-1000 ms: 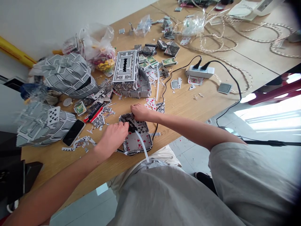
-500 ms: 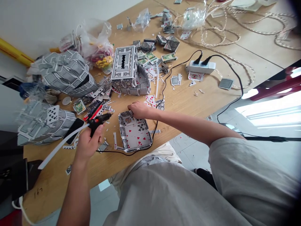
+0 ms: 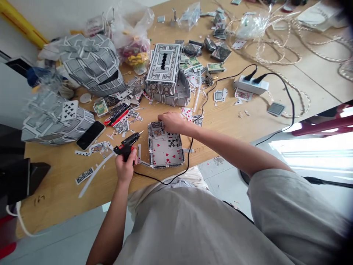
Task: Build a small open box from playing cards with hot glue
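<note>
A small open tray (image 3: 166, 151) made of playing cards lies on the surface (image 3: 231, 121) near its near edge, red and black pips showing inside. The right hand (image 3: 172, 122) rests on the tray's far rim, fingers curled over the far-left corner and pressing on it; it is closed loosely on the rim. The left hand (image 3: 125, 167) is just left of the tray, apart from it, wrapped tight around a black and red glue gun (image 3: 127, 145). The gun's tip points right and far, toward the tray's left wall, without touching it. A white glue stick (image 3: 95, 175) trails from the back of the gun to the near left. A black cord (image 3: 176, 176) runs from the gun along the near side of the tray, then curves far and right to a white power strip (image 3: 252, 85).

Just left of the gun lie card scraps (image 3: 96, 148) and a dark phone (image 3: 91, 134). Beyond the tray stands a card box (image 3: 163, 70) with a slot in its top, with small card packs (image 3: 193, 63) to its right. On the far left sit two large rounded card shells (image 3: 91, 66), one nearer than the other. A plastic bag (image 3: 135, 40) with coloured contents sits behind the box. Pale rope (image 3: 278, 55) coils over the far right of the surface.
</note>
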`<state>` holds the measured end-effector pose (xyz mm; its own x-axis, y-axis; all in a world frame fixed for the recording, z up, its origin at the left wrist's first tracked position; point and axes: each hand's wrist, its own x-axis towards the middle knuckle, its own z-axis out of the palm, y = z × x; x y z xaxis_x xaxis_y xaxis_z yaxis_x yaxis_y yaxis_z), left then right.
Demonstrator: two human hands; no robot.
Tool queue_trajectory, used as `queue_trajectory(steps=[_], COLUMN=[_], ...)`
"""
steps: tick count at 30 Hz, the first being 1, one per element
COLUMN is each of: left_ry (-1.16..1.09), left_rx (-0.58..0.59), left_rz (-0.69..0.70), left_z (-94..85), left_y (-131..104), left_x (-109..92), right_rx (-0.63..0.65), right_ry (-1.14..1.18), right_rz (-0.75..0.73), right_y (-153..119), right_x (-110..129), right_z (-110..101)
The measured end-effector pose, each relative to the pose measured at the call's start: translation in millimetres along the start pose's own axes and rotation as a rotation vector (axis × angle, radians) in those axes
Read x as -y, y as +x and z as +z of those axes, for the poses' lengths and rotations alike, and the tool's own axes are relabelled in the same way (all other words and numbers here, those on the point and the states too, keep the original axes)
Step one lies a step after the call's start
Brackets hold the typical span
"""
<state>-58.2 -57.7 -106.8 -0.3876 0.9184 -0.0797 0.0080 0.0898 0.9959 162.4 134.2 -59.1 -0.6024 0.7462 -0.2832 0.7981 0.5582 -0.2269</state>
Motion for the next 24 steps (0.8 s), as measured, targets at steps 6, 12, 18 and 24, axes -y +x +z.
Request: queue_trajectory(steps=[6, 12, 18, 24], left_ry=[-0.008, 0.030, 0.026, 0.017], left_rx=[-0.001, 0.004, -0.015, -0.001], left_rz=[0.002, -0.006, 0.001, -0.024], left_z=[-0.1, 0.5, -0.7, -1.1], left_y=[-9, -10, -10, -8], left_x=[4, -1, 2, 4], right_rx=[0.051, 0.076, 0.064, 0.063], right_ry=[-0.025, -0.068, -0.114, -0.131], right_rz=[0.027, 0.015, 0.013, 0.017], right_y=[-2, -1, -2, -1], right_x=[4, 8, 11, 11], right_z=[-7, -11, -8, -4])
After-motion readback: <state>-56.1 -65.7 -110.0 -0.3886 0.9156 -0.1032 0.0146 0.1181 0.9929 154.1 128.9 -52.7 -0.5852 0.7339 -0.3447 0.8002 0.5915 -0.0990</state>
